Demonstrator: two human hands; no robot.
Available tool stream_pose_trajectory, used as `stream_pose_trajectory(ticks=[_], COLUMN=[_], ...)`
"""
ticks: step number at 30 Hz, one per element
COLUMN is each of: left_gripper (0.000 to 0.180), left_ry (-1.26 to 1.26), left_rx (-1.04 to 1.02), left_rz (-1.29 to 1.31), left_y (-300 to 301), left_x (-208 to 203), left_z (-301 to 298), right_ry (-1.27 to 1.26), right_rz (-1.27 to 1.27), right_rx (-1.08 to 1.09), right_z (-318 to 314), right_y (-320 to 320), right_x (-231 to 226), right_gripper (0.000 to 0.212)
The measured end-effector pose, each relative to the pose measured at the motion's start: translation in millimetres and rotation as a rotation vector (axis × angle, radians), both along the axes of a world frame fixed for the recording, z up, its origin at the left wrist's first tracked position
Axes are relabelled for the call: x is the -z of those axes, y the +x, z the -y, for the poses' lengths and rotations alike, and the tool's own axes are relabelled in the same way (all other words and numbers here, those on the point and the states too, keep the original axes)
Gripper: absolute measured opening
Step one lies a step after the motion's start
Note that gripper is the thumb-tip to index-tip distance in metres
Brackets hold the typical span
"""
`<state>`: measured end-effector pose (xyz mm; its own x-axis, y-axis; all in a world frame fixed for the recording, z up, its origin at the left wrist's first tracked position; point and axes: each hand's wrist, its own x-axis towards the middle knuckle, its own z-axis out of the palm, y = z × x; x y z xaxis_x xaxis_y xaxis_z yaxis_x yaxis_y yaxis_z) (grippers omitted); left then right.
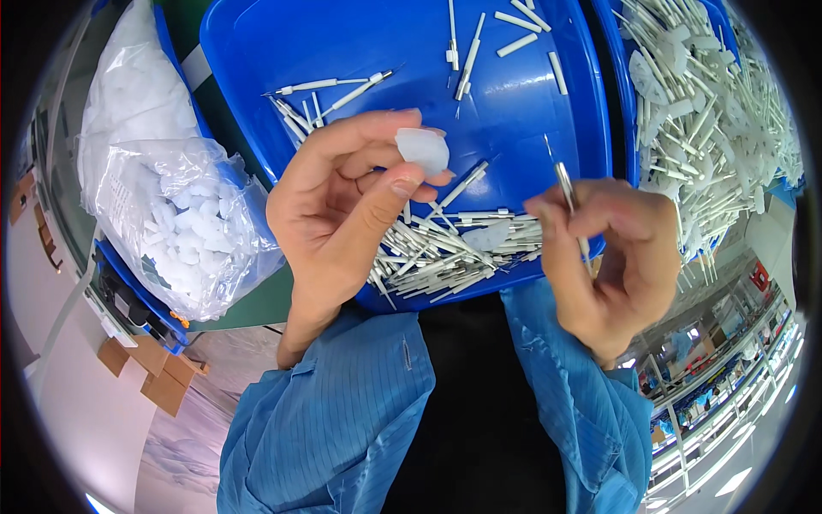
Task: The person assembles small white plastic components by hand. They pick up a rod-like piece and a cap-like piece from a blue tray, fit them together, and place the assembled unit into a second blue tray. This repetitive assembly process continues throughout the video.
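White piece (424,149), pinched by fingers of the left hand (334,206) above the blue tray (360,43); metal-tipped rod (563,178), grasped by fingers of the right hand (621,253) near the tray's right edge. Open room separates the hands; white rods (454,261) crowd the near edge.

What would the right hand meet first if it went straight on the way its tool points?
Probably a loose white tube: the tool points up and slightly left in the picture, across bare blue tray toward it. Depth is unclear, so the right hand could pass above.
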<state>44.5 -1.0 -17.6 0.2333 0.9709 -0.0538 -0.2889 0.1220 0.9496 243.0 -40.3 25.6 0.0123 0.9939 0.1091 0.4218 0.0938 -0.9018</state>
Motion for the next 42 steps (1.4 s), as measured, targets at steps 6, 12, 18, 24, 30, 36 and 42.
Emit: stream_pose_trajectory(ticks=[6, 12, 18, 24, 30, 36, 42], left_gripper=[0.030, 0.027, 0.029, 0.022, 0.021, 0.023, 0.019], left_ry=[-0.004, 0.060, 0.094, 0.201, 0.150, 0.207, 0.352], left_rx=[-0.043, -0.069, -0.105, -0.092, -0.058, -0.094, -0.038], left_rz=[0.040, 0.063, 0.003, -0.136, -0.146, 0.115, 0.018], left_y=[2, -1, -1, -3, -1, 1, 3], left_x=[3, 4, 8, 3, -2, 6, 6], left_z=[1, 3, 5, 3, 3, 6, 0], right_ry=[-0.188, -0.263, -0.153, -0.112, -0.192, -0.300, -0.308], right_rz=[-0.303, -0.116, 0.070, 0.164, 0.042, -0.189, -0.230], right_rx=[-0.133, -0.067, -0.108, -0.126, -0.108, -0.196, -0.265], right_z=[-3, -9, -6, -12, -9, -18, -17], right_y=[-26, -45, -42, -44, -38, -35, -34], right_x=[-2, -2, 2, -10, -7, -12, -9], right_gripper=[0.024, 0.014, 0.014, 0.011, 0.003, 0.013, 0.015])
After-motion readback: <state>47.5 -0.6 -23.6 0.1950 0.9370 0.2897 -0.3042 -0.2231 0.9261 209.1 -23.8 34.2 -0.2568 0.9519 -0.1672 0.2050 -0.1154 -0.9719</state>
